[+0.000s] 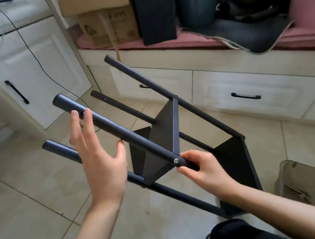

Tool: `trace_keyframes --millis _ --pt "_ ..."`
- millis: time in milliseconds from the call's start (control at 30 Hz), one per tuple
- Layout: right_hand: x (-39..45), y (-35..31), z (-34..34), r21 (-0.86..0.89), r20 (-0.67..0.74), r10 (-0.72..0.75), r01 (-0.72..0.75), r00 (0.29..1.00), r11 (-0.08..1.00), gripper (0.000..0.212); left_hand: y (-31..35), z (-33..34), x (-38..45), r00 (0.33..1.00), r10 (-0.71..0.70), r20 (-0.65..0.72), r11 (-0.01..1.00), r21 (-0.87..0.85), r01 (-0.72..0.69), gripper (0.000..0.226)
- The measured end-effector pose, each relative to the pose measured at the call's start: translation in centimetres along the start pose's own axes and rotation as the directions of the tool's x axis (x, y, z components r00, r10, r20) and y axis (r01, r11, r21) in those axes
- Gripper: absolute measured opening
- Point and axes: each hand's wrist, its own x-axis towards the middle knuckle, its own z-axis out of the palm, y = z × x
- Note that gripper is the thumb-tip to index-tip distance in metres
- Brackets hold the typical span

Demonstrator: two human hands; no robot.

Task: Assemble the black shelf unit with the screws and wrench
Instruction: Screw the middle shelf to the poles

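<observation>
While the right hand (203, 168) grips the nearest pole just beside a screw (176, 160), the left hand (95, 149) is relaxed, fingers touching that pole toward 10 o'clock. The shelf unit (171, 131), tilted above the floor, seems rigid, light; hold poles, not panel edges.

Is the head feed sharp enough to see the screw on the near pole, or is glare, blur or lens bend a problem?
Head view: daylight, soft shadows; the screw reads sharp beside the right hand; a pale sheen runs along the near pole; the left hand is slightly soft; wide-angle bend curves the cabinet edges.
</observation>
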Motion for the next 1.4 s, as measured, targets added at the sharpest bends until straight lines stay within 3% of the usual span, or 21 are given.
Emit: trace_keyframes --millis 33,133,200,333,433,533,667,800,1067,1233,1267,1333,1400 --pt "-0.1 0.0 -0.5 0.031 -0.023 0.002 -0.001 1.000 1.000 0.020 1.0 0.7 0.1 0.994 -0.112 -0.007 0.976 -0.186 0.109 0.095" --pt "-0.6 0.4 -1.6 0.102 -0.072 0.011 -0.003 0.997 0.995 0.019 3.9 2.7 0.3 0.911 -0.387 0.140 0.711 -0.583 0.392 0.080" --pt "-1.1 0.7 -2.2 0.124 -0.087 0.007 0.004 0.996 0.992 0.019 5.1 3.9 0.4 0.881 -0.399 0.253 0.580 -0.675 0.456 0.062" --pt "-1.9 1.1 -3.8 0.127 -0.107 0.001 0.013 0.994 0.992 0.020 6.9 5.4 0.9 0.892 -0.330 0.310 0.513 -0.734 0.445 0.036" --pt "-1.8 1.1 -5.1 0.112 -0.090 0.013 -0.003 0.996 0.994 0.021 8.5 6.4 1.3 0.909 -0.298 0.292 0.531 -0.740 0.412 0.034" --pt "-2.6 1.1 -6.2 0.064 -0.102 0.046 -0.039 0.994 0.997 0.024 10.1 7.3 1.2 0.931 -0.237 0.278 0.630 -0.685 0.365 0.032" --pt "-3.8 1.6 -7.9 0.009 -0.166 0.085 -0.085 0.982 0.996 0.027 13.0 9.0 0.2 0.944 -0.030 0.328 0.736 -0.632 0.243 0.041" --pt "-5.0 2.4 -9.4 0.063 -0.156 0.197 -0.190 0.968 0.980 0.023 15.6 11.3 -1.2 0.928 0.133 0.347 0.820 -0.564 0.093 0.054" --pt "-6.4 5.0 -11.5 -0.036 -0.149 0.184 -0.192 0.972 0.981 0.026 17.3 12.8 -2.2 0.861 0.229 0.455 0.871 -0.490 0.027 0.054" --pt "-6.2 5.7 -11.6 -0.145 -0.122 0.143 -0.160 0.982 0.976 0.019 17.8 12.2 -1.8 0.829 0.212 0.517 0.902 -0.429 0.037 0.054" --pt "-6.2 5.9 -11.7 -0.160 -0.115 0.135 -0.152 0.984 0.975 0.020 18.0 11.7 -1.7 0.819 0.238 0.521 0.916 -0.400 -0.012 0.058" --pt "-6.4 6.2 -12.0 -0.198 -0.101 0.122 -0.140 0.987 0.970 0.021 17.9 10.2 -1.5 0.803 0.373 0.464 0.918 -0.310 -0.247 0.064" --pt "-6.7 6.9 -12.6 -0.246 -0.105 0.115 -0.138 0.988 0.959 0.020 17.2 8.2 -1.2 0.788 0.538 0.300 0.843 -0.201 -0.499 0.046"
